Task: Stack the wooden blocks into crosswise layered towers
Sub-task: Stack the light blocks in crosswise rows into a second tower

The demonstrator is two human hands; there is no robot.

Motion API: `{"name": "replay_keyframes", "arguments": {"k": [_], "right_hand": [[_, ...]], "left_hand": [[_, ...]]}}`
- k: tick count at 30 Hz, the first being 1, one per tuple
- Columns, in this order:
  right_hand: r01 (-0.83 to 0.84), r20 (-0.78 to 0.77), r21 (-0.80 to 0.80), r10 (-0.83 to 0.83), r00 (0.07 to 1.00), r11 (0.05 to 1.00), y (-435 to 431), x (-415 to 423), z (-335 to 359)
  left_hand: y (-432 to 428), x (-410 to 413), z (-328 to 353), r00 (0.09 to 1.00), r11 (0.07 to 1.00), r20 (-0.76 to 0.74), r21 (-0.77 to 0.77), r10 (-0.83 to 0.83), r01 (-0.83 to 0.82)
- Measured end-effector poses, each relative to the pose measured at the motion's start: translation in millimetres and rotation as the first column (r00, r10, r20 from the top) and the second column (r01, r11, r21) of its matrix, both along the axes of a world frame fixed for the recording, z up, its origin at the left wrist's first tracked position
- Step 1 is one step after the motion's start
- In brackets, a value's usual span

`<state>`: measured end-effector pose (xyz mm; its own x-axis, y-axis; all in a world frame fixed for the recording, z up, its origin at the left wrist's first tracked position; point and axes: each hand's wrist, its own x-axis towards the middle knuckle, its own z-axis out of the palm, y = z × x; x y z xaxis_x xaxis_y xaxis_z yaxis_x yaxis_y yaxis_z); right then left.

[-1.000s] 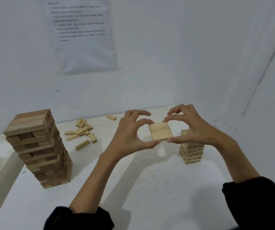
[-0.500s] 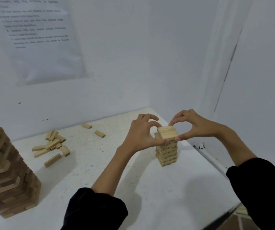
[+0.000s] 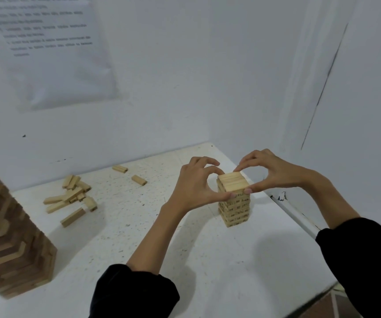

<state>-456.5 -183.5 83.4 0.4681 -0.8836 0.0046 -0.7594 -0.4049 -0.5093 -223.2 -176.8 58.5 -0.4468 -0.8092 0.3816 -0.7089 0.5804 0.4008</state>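
A small tower of pale wooden blocks (image 3: 235,210) stands on the white table (image 3: 185,260) near its right edge. A flat layer of pale blocks (image 3: 233,181) lies on the tower's top. My left hand (image 3: 195,185) pinches this layer from the left with thumb and fingers. My right hand (image 3: 268,172) pinches it from the right the same way. A big tower of darker wooden blocks (image 3: 6,239) stands at the table's left, partly cut off by the frame.
A heap of loose pale blocks (image 3: 70,198) lies at the back left of the table. Two single blocks (image 3: 139,180) lie further right near the wall. A printed sheet (image 3: 54,51) hangs on the wall. The table's right edge runs close to the small tower.
Both hands carried the block layer from mid-air down and right onto the small tower's top. My view turned right, so the big tower slid toward the left edge.
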Motion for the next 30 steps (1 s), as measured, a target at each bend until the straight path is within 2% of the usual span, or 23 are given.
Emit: {"name": "replay_keyframes", "arguments": {"k": [13, 17, 19, 22, 30], "right_hand": [[0.026, 0.006, 0.027, -0.026, 1.000, 0.999, 0, -2, -5], [0.023, 0.042, 0.048, -0.025, 0.999, 0.999, 3, -1, -3], [0.021, 0.050, 0.053, -0.024, 0.998, 0.998, 3, 0, -3], [0.027, 0.062, 0.056, -0.030, 0.998, 0.998, 3, 0, -5], [0.022, 0.086, 0.066, -0.028, 0.996, 0.998, 5, 2, -5]], "left_hand": [[7, -1, 2, 1.000, 0.996, -0.008, 0.092, -0.004, 0.005], [14, 1, -1, 0.989, 0.966, -0.148, 0.254, -0.006, 0.044], [16, 1, -6, 0.976, 0.957, -0.217, 0.286, 0.009, 0.055], [17, 0, -12, 0.965, 0.958, -0.261, 0.282, 0.028, 0.049], [16, -2, -11, 0.970, 0.965, -0.240, 0.260, 0.030, 0.034]]}}
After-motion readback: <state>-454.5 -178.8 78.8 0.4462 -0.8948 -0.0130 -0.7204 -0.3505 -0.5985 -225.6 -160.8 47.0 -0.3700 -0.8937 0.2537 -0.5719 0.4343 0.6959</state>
